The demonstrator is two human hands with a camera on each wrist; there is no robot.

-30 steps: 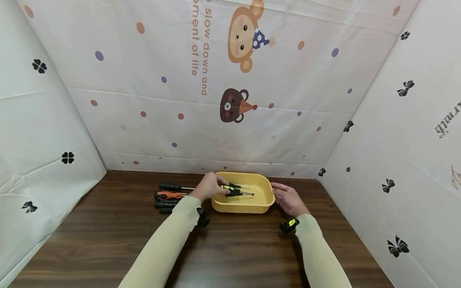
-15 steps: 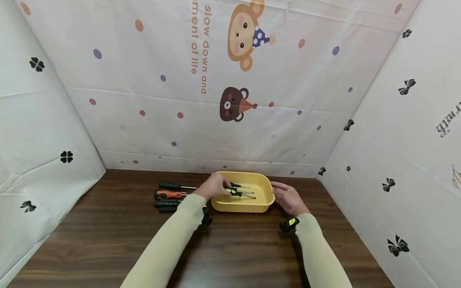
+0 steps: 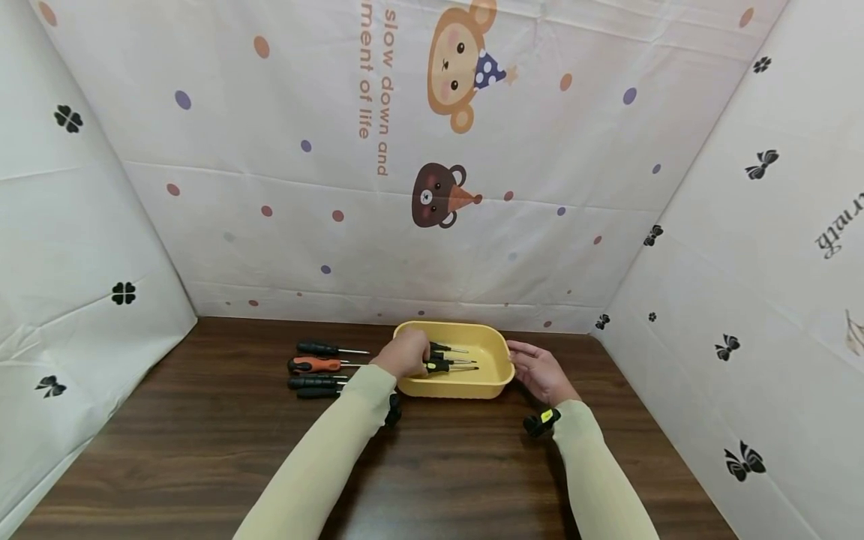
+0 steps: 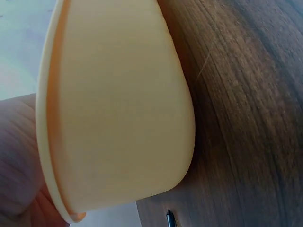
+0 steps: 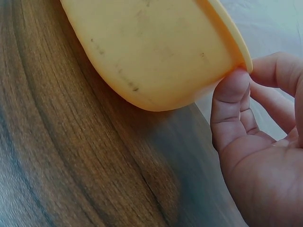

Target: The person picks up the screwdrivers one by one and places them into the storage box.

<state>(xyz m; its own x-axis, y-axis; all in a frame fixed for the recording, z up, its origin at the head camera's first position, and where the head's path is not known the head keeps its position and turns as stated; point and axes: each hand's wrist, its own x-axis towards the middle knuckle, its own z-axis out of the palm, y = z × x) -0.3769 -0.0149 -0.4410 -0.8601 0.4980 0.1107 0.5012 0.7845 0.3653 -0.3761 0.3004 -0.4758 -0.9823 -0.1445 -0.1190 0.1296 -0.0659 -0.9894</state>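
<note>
My left hand (image 3: 405,354) reaches over the left rim of the yellow tray (image 3: 499,381), its fingers at the handle of a black and yellow screwdriver (image 3: 442,366) low in the tray. Its fingertips are largely hidden in the head view; in the left wrist view the tray's outer wall (image 4: 118,104) hides them too. Black-handled screwdrivers (image 3: 442,347) lie beside it in the tray, shafts pointing right. My right hand (image 3: 538,371) pinches the tray's right rim between thumb and forefinger, as the right wrist view shows the thumb (image 5: 232,90) under the lip.
Left of the tray, several screwdrivers lie in a row on the dark wooden table (image 3: 439,465): a black one (image 3: 319,349), an orange and black one (image 3: 313,364) and more black ones (image 3: 317,382). A patterned cloth wall (image 3: 324,240) stands close behind the tray.
My left hand has moved slightly right and down into the tray, taking the black and yellow screwdriver from above the others to in front of them. My right hand stays at the rim.
</note>
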